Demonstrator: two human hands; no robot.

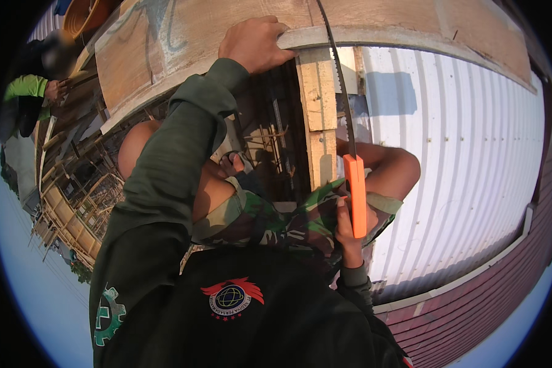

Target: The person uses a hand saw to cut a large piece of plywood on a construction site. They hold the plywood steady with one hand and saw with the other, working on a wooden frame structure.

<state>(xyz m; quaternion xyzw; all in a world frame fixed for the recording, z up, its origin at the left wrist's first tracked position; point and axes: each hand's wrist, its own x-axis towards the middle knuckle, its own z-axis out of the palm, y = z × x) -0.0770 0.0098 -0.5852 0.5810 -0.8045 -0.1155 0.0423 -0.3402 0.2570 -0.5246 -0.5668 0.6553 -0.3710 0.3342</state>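
Observation:
My right hand (349,224) is wrapped round the orange handle (357,199) of a handsaw. Its long, dark, toothed blade (342,76) points away from me and crosses the near edge of a plywood sheet (374,18). Just left of the blade, my left hand (251,44) grips that same edge, its thumb along the rim and its fingers bent over the top face. Beneath the sheet, a light wooden beam (320,101) runs toward me between my bare knees.
White corrugated roofing (448,159) spreads out on the right, with a dark red ribbed surface (472,306) beyond it. Left of the beam is a deep gap with steel bars (273,141). At far left, a co-worker's green sleeve (27,87) shows near timber framing (73,211).

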